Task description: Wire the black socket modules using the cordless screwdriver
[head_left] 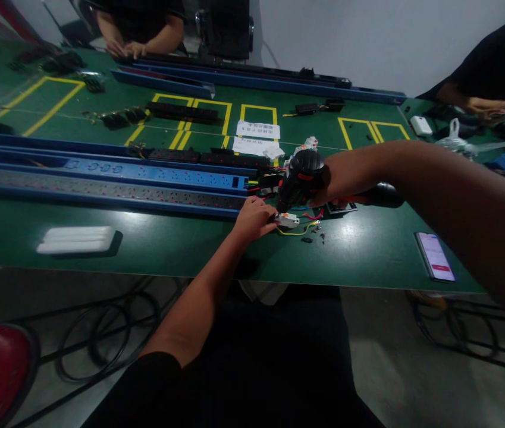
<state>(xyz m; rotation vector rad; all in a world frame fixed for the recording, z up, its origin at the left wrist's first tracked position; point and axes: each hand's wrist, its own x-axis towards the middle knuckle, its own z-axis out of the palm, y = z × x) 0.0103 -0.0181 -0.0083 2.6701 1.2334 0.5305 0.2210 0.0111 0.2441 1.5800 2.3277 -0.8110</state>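
My right hand [329, 183] is wrapped round a black and orange power screwdriver [300, 173], its nose pointing down. The tool's tip meets a small white circuit breaker [289, 220] near the table's front. My left hand [254, 219] pinches the left end of that breaker, fingers closed, beside the ends of the socket strips. A yellow-green wire [297, 233] curves out below the breaker, and several small screws [322, 236] lie to its right. A blue power strip [163, 173] and a grey socket strip [145, 191] stretch leftward from my left hand. The exact contact at the tip is too small to make out.
White foam blocks [77, 239] lie at front left, a phone [436, 257] at front right. Paper labels [257, 129] and black socket modules [183, 112] sit farther back. Long blue channels [252, 80] run along the far edge. Two other people work at the table.
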